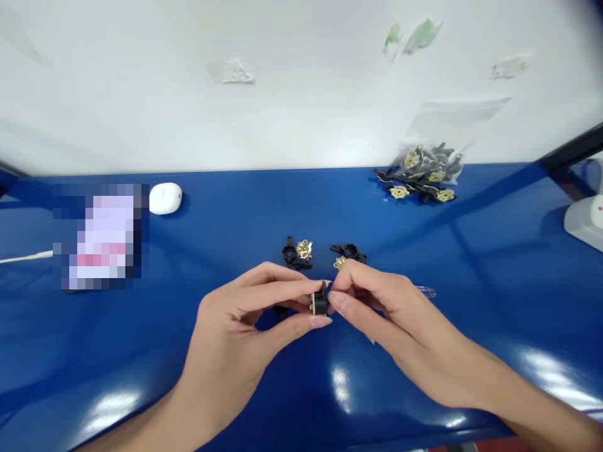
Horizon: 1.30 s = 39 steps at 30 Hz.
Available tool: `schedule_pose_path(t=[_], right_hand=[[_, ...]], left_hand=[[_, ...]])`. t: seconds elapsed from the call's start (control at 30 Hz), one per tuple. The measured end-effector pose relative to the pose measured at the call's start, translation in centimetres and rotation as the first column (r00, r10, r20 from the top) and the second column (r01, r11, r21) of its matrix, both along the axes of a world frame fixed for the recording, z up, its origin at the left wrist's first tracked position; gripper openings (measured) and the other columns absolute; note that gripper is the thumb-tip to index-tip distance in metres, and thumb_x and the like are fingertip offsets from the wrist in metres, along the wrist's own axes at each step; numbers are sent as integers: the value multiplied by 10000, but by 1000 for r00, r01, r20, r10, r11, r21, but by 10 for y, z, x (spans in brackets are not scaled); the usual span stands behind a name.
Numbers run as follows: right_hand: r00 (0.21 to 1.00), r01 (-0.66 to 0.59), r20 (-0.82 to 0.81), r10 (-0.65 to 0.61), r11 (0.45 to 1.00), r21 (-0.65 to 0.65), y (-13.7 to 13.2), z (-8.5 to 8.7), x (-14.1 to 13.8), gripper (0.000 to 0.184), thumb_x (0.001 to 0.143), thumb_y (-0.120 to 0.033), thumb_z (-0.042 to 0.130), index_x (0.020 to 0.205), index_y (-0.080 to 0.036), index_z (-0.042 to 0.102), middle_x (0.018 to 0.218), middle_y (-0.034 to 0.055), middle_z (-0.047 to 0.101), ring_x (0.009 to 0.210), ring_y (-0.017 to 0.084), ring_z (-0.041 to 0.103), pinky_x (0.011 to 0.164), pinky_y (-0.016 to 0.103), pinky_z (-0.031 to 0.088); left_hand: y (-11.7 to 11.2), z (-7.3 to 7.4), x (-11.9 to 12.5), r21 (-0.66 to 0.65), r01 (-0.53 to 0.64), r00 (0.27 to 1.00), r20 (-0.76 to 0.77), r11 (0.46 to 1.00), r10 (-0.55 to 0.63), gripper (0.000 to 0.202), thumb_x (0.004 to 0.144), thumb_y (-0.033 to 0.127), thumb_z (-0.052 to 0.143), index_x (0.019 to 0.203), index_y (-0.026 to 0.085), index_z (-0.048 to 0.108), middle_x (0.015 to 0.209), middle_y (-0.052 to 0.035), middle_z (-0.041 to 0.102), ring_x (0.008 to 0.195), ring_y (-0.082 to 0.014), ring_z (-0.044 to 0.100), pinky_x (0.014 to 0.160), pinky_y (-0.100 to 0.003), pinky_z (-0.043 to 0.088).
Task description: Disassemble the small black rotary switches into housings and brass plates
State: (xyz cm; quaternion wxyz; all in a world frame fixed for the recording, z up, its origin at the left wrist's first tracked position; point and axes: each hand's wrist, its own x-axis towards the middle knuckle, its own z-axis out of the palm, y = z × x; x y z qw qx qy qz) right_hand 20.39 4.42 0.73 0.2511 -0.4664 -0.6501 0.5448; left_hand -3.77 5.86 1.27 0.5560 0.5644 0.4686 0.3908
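Between the thumb and fingers of my left hand (pixel 235 320) is a small black plastic part (pixel 321 302) with a thin pale-gold edge on its left side. My right hand (pixel 400 314) is closed in a pinch, its fingertips right at the part's right side. Whatever lies inside that pinch is hidden. Just beyond my hands, black brackets (pixel 289 252) lie beside a round gold plate (pixel 304 249). Another black bracket (pixel 350 251) and a second gold plate (pixel 340 262) sit partly behind my right fingers. A dark piece (pixel 281 312) shows under my left hand.
On the blue table (pixel 226 220), a clear plastic bag (pixel 436 160) with black and gold parts leans on the white wall at the back right, more parts before it. At left are a white earbud case (pixel 165 198) and a blurred-out phone (pixel 106 235). A clear purple-tinted object (pixel 428 292) lies behind my right wrist.
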Motion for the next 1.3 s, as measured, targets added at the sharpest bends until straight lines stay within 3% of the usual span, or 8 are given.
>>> schedule_pose_path(t=[0.23, 0.37, 0.5, 0.67, 0.8, 0.9, 1.03, 1.3], right_hand=[[996, 13, -82, -24, 991, -134, -4, -6, -2, 331, 1213, -498, 564, 968, -276, 553, 845, -50, 503, 740, 160, 448, 653, 332, 366], [994, 21, -103, -38, 985, -169, -5, -4, -5, 379, 1221, -565, 513, 978, -276, 553, 822, -53, 503, 722, 156, 462, 654, 319, 415], [998, 3, 55, -8, 995, 96, -3, -3, -10, 307, 1257, -418, 437, 1008, -265, 532, 846, -52, 525, 717, 139, 472, 653, 304, 411], [973, -76, 216, -77, 780, 622, 1, -11, -14, 153, 1218, -206, 449, 1119, -218, 565, 914, -17, 611, 749, 141, 524, 659, 295, 419], [924, -185, 353, -148, 636, 749, 3, -17, -12, 237, 1199, -151, 413, 1060, -196, 599, 854, 11, 568, 703, 179, 459, 582, 334, 343], [923, -226, 365, -124, 594, 772, 4, -17, -11, 252, 1127, -58, 453, 969, -213, 572, 835, 9, 533, 702, 181, 398, 578, 335, 304], [943, -191, 317, -100, 617, 763, 3, -16, -13, 307, 1122, -42, 432, 892, -236, 491, 817, -11, 523, 703, 162, 389, 601, 318, 307], [992, -93, 122, 35, 856, 508, -3, -11, -10, 305, 1223, -205, 445, 931, -256, 374, 814, -66, 454, 668, 112, 371, 620, 301, 302]], left_hand=[[-1, -1, -2, 223, 23, 980, -196, 975, 22, 250, 940, 234, 984, 1073, 446, 976, 1063, 30, 889, 868, -166, 808, 787, -217, 674], [-4, -4, -5, 374, 61, 973, -228, 925, 28, 361, 961, 77, 908, 1105, 402, 971, 1098, 33, 887, 844, -138, 810, 766, -196, 670], [-3, -4, -4, 302, 19, 985, -172, 953, 35, 425, 901, 27, 933, 1102, 399, 969, 1085, 43, 878, 888, -126, 823, 822, -165, 674], [5, 1, -2, -12, 11, 998, 70, 1000, -10, 326, 848, 100, 991, 1070, 338, 980, 1042, -10, 886, 933, -165, 845, 871, -189, 702], [7, 1, -3, -171, 55, 986, 162, 984, -27, 289, 859, 115, 990, 1078, 303, 988, 973, -33, 882, 835, -146, 824, 802, -181, 699], [8, -3, -5, -222, 110, 968, 245, 969, -54, 289, 904, 90, 956, 1079, 318, 987, 977, -18, 888, 814, -118, 830, 801, -149, 688], [9, -4, -5, -219, 140, 961, 266, 966, -79, 294, 893, 87, 963, 1053, 332, 988, 983, -2, 882, 803, -104, 827, 794, -135, 690], [4, 3, 0, 73, 23, 998, 56, 997, -27, 363, 829, 46, 992, 1029, 349, 988, 990, 12, 904, 862, -125, 825, 783, -120, 675]])
